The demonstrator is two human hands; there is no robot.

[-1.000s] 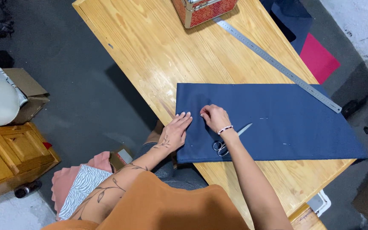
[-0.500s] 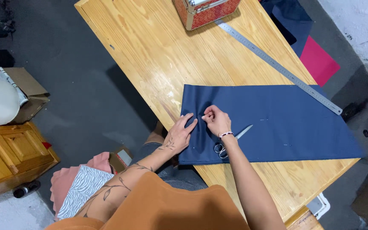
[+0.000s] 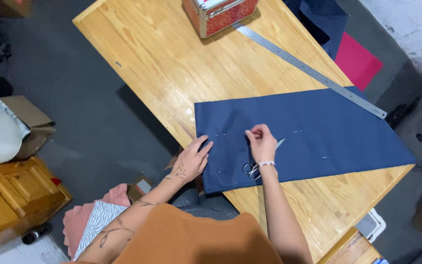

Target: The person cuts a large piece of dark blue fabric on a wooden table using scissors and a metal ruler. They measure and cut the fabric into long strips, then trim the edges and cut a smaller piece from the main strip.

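Note:
A dark blue cloth (image 3: 318, 132) lies flat on a wooden table (image 3: 172, 63), with a few small white marks on it. My left hand (image 3: 194, 159) rests flat at the cloth's near left edge, fingers spread. My right hand (image 3: 262, 143) sits on the cloth with its fingertips pinched together; I cannot see whether anything is between them. A pair of silver scissors (image 3: 251, 169) lies on the cloth under my right wrist, its blade tip showing past the hand.
A long metal ruler (image 3: 308, 69) lies slantwise along the table's far side, touching the cloth's corner. A red box with metal edges (image 3: 218, 14) stands at the far end. Boxes, folded cloths and a wooden crate sit on the floor at left.
My right hand has moved a little further along the cloth, away from its left edge. My left hand stays at the near edge. The scissors have not moved.

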